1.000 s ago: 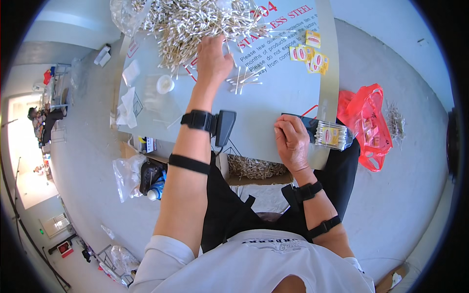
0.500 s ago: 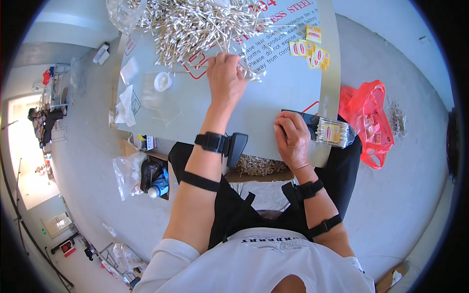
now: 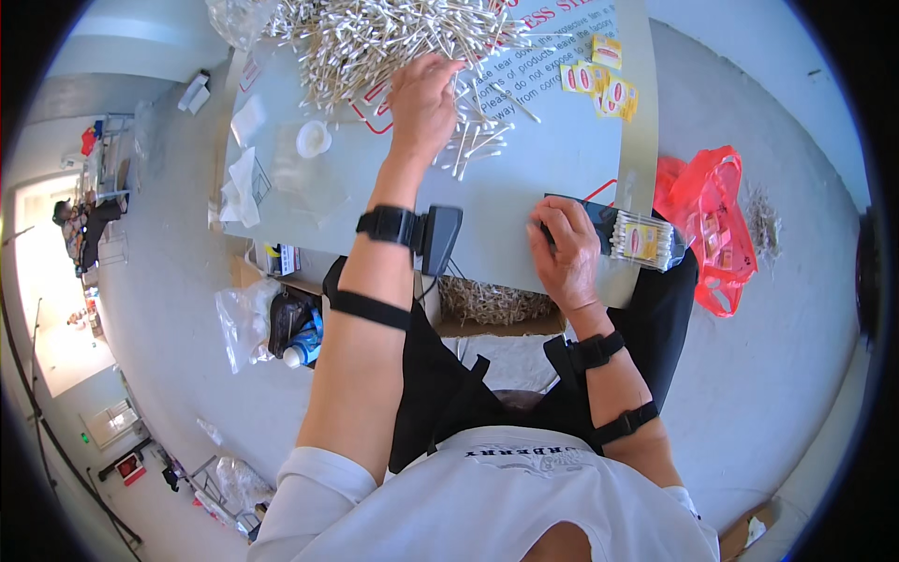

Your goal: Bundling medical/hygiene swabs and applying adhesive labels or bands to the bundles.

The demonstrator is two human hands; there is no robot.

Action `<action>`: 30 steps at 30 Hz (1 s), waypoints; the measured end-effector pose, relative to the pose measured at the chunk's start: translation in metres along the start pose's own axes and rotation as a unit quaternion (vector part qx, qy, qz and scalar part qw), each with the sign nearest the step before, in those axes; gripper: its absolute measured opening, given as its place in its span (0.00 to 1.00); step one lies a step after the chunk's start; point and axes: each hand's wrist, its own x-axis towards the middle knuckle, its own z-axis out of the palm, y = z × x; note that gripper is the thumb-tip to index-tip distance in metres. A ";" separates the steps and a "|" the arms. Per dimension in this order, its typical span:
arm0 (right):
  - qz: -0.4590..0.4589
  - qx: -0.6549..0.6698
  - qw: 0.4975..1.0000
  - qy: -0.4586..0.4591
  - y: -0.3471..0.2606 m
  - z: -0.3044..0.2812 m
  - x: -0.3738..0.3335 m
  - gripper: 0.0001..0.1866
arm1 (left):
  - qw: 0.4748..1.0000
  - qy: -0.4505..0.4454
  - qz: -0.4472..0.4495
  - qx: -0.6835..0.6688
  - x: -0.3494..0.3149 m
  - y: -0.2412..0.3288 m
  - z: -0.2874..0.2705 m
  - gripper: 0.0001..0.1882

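Left hand (image 3: pixel 421 108): at swabs (image 3: pixel 375 51); I can't tell its grip.
Right hand (image 3: pixel 567 248): curled by packet (image 3: pixel 642 238); grip unclear to me.
Swabs: light, stiff, I'd judge; pinch mid-stick.

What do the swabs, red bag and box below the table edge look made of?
Swabs: matt white tips, likely cotton; stick material too small to tell.
Red bag: probably thin plastic film; glossy, creased, slumped.
Box: likely cardboard; matt brown, flat-walled, though little of it shows.
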 end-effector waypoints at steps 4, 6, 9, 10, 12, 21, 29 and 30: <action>-0.005 0.007 1.000 0.005 -0.002 0.000 0.001 0.09 | 0.994 0.101 -0.022 -0.040 -0.049 0.012 -0.022 0.17; 0.001 0.005 1.000 0.006 0.000 -0.001 0.000 0.08 | 0.993 0.077 -0.055 -0.065 -0.072 0.027 -0.024 0.17; 0.004 0.004 1.000 0.001 -0.001 0.000 0.000 0.08 | 0.995 0.038 -0.077 -0.044 -0.085 0.055 -0.027 0.18; 0.003 0.005 1.000 0.001 -0.001 0.001 -0.001 0.08 | 0.998 0.020 -0.067 -0.005 -0.086 0.062 -0.027 0.18; -0.001 0.007 1.000 0.002 0.000 0.002 -0.001 0.07 | 0.998 0.008 -0.055 0.030 -0.090 0.066 -0.022 0.19; 0.043 0.024 0.999 -0.005 -0.003 0.000 -0.001 0.11 | 0.991 0.060 -0.111 -0.047 -0.107 0.076 -0.017 0.19; 0.071 0.006 0.997 -0.025 -0.010 0.002 0.012 0.18 | 0.997 0.002 -0.060 0.051 -0.093 0.089 -0.010 0.11; 0.084 0.008 0.996 -0.026 -0.012 0.002 0.015 0.20 | 0.997 0.003 -0.061 0.052 -0.096 0.090 -0.009 0.11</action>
